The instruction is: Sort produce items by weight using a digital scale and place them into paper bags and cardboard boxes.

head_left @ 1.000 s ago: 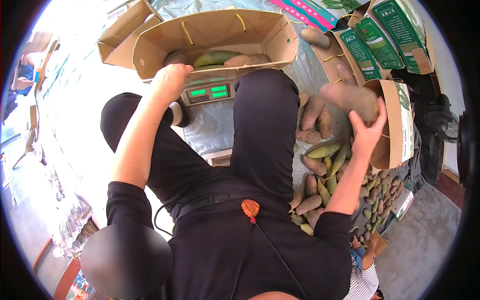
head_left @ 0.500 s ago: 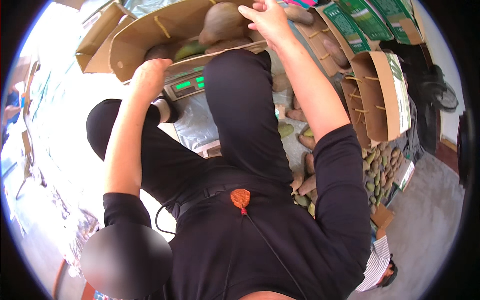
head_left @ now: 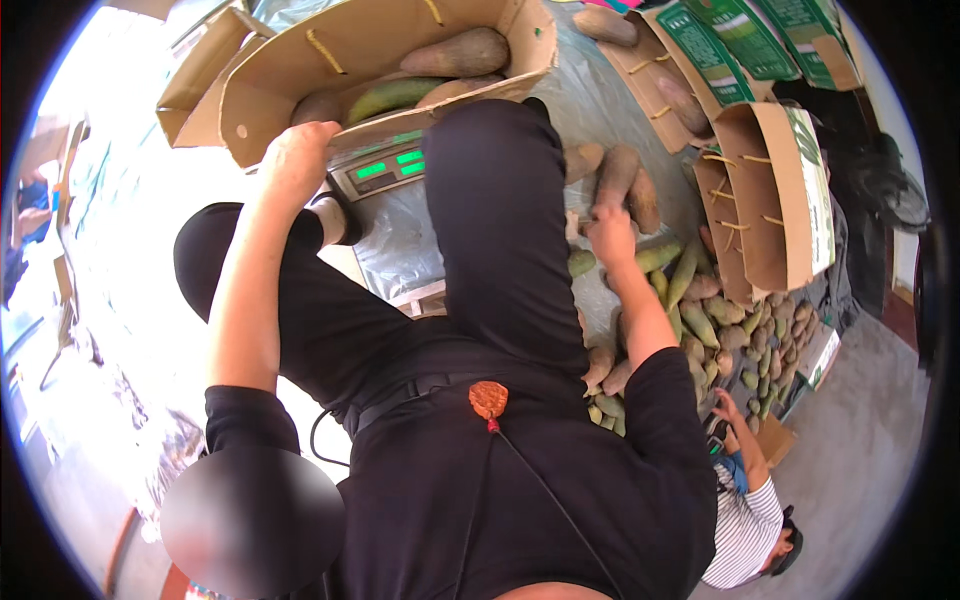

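Our left hand (head_left: 296,165) pinches the box (head_left: 280,88) by its rim; our right hand (head_left: 612,238) touches a tuber (head_left: 618,174) just ahead, how far closed we can't tell!

Scale display (head_left: 388,170): green digits are lit, too small for reading.
Green boxes (head_left: 743,42): pale lettering is printed, illegible.

Left hand (head_left: 297,165) at the rim of a cardboard box (head_left: 275,85), tubers (head_left: 458,52) inside, right hand (head_left: 612,238) touching a brown tuber (head_left: 618,172)

Plastic sheeting (head_left: 593,100) on the floor (head_left: 842,445) bears brown and green tubers (head_left: 619,175) and a digital scale (head_left: 388,175).
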`<action>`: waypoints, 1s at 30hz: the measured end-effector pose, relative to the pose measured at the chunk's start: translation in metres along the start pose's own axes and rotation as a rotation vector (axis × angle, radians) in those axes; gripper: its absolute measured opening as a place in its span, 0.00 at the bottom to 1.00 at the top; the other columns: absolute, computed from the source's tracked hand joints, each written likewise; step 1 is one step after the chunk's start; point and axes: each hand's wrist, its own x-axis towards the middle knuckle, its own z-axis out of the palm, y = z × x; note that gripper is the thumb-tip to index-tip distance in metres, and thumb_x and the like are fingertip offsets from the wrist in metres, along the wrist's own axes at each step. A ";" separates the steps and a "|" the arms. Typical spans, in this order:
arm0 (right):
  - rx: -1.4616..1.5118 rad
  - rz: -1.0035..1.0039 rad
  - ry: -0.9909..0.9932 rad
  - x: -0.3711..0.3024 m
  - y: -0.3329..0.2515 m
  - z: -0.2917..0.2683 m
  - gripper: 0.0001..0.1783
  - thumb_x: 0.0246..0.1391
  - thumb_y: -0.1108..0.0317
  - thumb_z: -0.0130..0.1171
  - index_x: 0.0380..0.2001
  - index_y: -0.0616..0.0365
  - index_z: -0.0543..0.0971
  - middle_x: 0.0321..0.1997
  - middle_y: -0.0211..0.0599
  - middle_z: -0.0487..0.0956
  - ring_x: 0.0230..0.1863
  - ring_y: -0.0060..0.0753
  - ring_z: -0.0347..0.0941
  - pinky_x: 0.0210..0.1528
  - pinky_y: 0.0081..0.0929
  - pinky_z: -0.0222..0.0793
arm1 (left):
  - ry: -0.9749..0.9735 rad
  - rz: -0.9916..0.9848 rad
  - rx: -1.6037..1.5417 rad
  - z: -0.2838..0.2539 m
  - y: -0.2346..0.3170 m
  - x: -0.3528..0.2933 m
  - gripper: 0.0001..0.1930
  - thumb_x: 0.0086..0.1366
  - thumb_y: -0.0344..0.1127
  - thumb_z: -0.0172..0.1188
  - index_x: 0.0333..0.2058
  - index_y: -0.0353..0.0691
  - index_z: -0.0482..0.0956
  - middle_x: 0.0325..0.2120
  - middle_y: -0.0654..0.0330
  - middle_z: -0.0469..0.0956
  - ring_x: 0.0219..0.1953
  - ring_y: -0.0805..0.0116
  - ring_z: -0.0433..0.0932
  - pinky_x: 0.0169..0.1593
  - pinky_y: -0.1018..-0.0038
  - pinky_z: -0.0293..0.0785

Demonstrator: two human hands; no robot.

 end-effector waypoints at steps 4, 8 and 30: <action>-0.189 -0.065 -0.292 -0.047 -0.012 0.043 0.17 0.47 0.72 0.53 0.43 0.48 0.74 0.50 0.35 0.69 0.54 0.44 0.65 0.47 0.45 0.67 | -0.006 -0.050 0.007 0.000 -0.008 -0.007 0.11 0.55 0.25 0.51 0.36 0.40 0.78 0.31 0.46 0.77 0.39 0.47 0.76 0.44 0.58 0.71; -0.262 -0.110 -0.393 -0.083 0.025 0.112 0.16 0.53 0.69 0.48 0.46 0.46 0.74 0.50 0.27 0.68 0.56 0.34 0.62 0.53 0.49 0.60 | -0.009 -0.018 -0.019 0.000 -0.001 0.003 0.13 0.54 0.22 0.49 0.37 0.38 0.78 0.32 0.47 0.77 0.40 0.48 0.76 0.44 0.59 0.72; -0.022 0.475 -0.481 -0.067 0.025 -0.007 0.36 0.32 0.63 0.72 0.51 0.43 0.71 0.54 0.32 0.70 0.57 0.46 0.64 0.53 0.44 0.67 | 0.001 -0.072 0.033 0.009 -0.005 -0.003 0.14 0.56 0.25 0.52 0.40 0.39 0.79 0.34 0.47 0.79 0.41 0.49 0.77 0.46 0.59 0.72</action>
